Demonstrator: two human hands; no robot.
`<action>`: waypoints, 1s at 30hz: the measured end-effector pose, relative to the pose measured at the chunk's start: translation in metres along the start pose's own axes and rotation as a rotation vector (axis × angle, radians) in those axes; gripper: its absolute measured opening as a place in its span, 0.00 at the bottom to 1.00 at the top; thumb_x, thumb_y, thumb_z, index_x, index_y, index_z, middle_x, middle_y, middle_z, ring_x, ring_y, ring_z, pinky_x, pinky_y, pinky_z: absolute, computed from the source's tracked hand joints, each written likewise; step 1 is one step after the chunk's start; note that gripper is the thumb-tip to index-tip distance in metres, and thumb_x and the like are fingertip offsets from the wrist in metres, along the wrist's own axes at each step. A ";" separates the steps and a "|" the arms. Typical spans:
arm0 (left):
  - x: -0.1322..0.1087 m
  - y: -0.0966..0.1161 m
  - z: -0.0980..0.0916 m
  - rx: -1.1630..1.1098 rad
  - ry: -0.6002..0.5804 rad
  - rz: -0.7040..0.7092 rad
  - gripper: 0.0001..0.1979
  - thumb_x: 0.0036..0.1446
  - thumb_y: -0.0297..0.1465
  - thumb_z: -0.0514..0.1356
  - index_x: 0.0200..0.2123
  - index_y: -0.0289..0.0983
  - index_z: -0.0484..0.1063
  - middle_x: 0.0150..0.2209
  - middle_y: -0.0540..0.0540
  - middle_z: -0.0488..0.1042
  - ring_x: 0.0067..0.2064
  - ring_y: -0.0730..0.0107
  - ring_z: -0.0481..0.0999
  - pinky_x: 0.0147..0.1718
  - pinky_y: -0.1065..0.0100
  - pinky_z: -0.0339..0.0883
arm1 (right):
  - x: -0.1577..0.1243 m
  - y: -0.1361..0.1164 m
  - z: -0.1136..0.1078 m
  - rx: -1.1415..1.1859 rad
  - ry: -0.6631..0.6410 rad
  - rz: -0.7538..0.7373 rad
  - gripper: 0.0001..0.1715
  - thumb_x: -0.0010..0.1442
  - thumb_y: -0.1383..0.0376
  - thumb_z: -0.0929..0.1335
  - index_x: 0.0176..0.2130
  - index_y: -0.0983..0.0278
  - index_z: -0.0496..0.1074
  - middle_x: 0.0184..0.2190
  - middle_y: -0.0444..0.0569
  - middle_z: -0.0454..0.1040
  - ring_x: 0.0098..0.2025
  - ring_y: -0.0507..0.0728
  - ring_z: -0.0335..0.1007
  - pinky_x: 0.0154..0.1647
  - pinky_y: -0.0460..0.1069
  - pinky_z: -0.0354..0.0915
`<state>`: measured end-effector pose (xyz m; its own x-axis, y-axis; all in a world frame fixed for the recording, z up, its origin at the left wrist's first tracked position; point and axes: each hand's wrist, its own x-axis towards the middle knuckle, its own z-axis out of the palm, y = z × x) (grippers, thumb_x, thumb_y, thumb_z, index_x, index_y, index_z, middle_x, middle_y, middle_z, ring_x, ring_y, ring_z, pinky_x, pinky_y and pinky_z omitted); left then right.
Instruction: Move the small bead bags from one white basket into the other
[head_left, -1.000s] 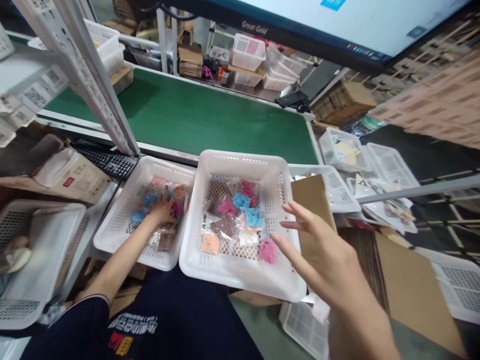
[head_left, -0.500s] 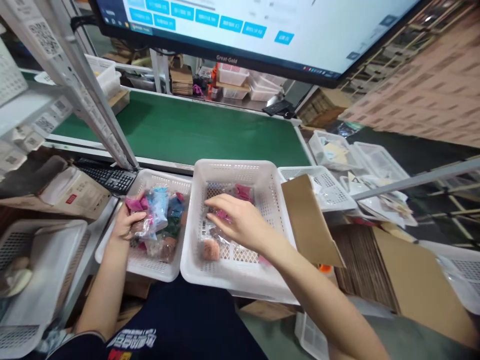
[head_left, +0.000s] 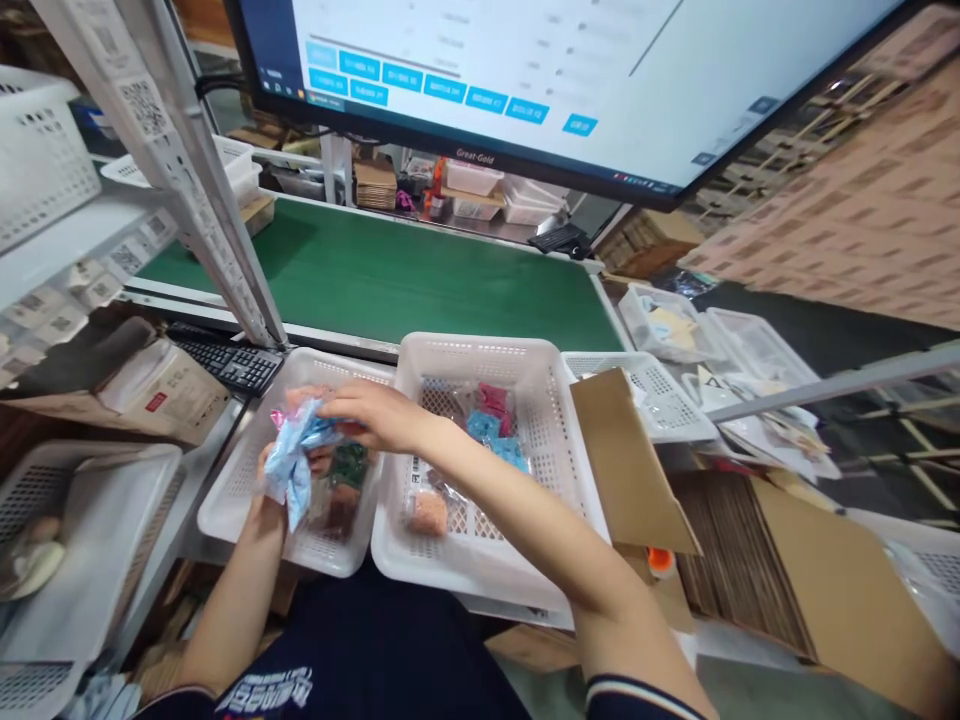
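Over the left white basket point(head_left: 225, 510), my left hand point(head_left: 271, 490) grips a bundle of shiny light-blue plastic packets point(head_left: 289, 465), which hides some of its fingers. A bit of pink wrapping point(head_left: 279, 418) sticks out at the bundle's edge. My right hand point(head_left: 379, 415) reaches across from the right, fingers closed on the blue packet at the bundle's upper right. Below lie a dark green packet point(head_left: 349, 463) and brownish ones point(head_left: 343, 505). In the right white basket point(head_left: 480, 352) are blue packets point(head_left: 510, 452), a magenta packet point(head_left: 495, 405) and an orange-pink packet point(head_left: 430, 513).
A monitor point(head_left: 480, 170) hangs above a green conveyor belt point(head_left: 420, 270). A keyboard point(head_left: 232, 362) and an open carton point(head_left: 161, 395) sit left. A cardboard flap point(head_left: 630, 460) rises beside the right basket, with stacked flat cardboard point(head_left: 739, 560) farther right. A metal post point(head_left: 199, 200) stands left.
My right hand has moved left from the right basket to the bundle in my left hand. Blue packets now show where it was. The view has shifted slightly.
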<state>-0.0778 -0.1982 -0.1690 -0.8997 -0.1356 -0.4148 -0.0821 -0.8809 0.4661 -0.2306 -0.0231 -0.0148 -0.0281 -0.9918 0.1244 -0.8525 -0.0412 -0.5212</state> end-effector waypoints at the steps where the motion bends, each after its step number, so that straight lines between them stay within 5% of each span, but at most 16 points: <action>1: 0.001 0.001 0.005 -0.008 0.005 -0.036 0.14 0.63 0.42 0.68 0.30 0.39 0.74 0.23 0.47 0.69 0.22 0.72 0.66 0.17 0.72 0.61 | -0.001 0.000 -0.002 0.039 0.009 0.001 0.24 0.71 0.76 0.69 0.63 0.65 0.77 0.60 0.57 0.82 0.61 0.62 0.78 0.65 0.55 0.71; 7: -0.003 0.005 0.029 -0.241 0.126 -0.149 0.17 0.71 0.43 0.65 0.31 0.42 0.73 0.22 0.50 0.69 0.20 0.75 0.65 0.15 0.76 0.59 | -0.007 0.002 -0.003 0.048 0.059 0.083 0.35 0.64 0.77 0.73 0.67 0.64 0.72 0.64 0.58 0.79 0.64 0.66 0.75 0.68 0.59 0.69; 13: -0.009 -0.004 0.025 -0.296 0.042 -0.105 0.14 0.68 0.41 0.70 0.34 0.41 0.74 0.25 0.51 0.72 0.22 0.78 0.69 0.18 0.78 0.64 | -0.011 -0.004 -0.005 -0.125 -0.016 0.239 0.24 0.71 0.72 0.70 0.64 0.60 0.73 0.54 0.54 0.83 0.55 0.65 0.78 0.54 0.55 0.72; 18: -0.009 -0.005 0.019 -0.313 0.028 -0.124 0.19 0.72 0.40 0.66 0.29 0.40 0.69 0.22 0.53 0.69 0.20 0.77 0.67 0.17 0.77 0.60 | -0.025 -0.014 -0.021 -0.233 0.044 0.420 0.28 0.78 0.71 0.63 0.72 0.58 0.68 0.58 0.55 0.80 0.54 0.64 0.78 0.48 0.53 0.70; 22: -0.009 -0.003 0.022 -0.316 -0.003 -0.125 0.19 0.74 0.45 0.63 0.32 0.40 0.72 0.24 0.51 0.71 0.22 0.75 0.68 0.17 0.75 0.61 | -0.026 -0.025 -0.027 -0.354 0.061 0.623 0.24 0.78 0.70 0.60 0.64 0.59 0.76 0.61 0.58 0.75 0.49 0.64 0.79 0.39 0.52 0.68; 27: -0.013 -0.010 0.022 -0.318 0.023 -0.062 0.11 0.67 0.30 0.70 0.34 0.40 0.72 0.27 0.52 0.73 0.25 0.78 0.69 0.21 0.80 0.63 | -0.016 -0.028 0.002 -0.172 -0.070 0.628 0.19 0.78 0.51 0.69 0.52 0.62 0.82 0.56 0.57 0.78 0.50 0.65 0.80 0.44 0.53 0.68; 30: -0.014 -0.015 0.020 -0.279 0.066 -0.006 0.05 0.72 0.28 0.63 0.40 0.41 0.76 0.29 0.51 0.73 0.27 0.77 0.70 0.23 0.79 0.65 | -0.009 -0.022 0.022 -0.042 -0.057 0.559 0.14 0.77 0.55 0.71 0.47 0.62 0.83 0.53 0.54 0.81 0.54 0.63 0.79 0.45 0.51 0.66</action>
<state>-0.0728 -0.1738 -0.1542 -0.8688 -0.1515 -0.4714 0.0420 -0.9712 0.2347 -0.2001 -0.0156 -0.0225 -0.4545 -0.8663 -0.2072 -0.7359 0.4963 -0.4607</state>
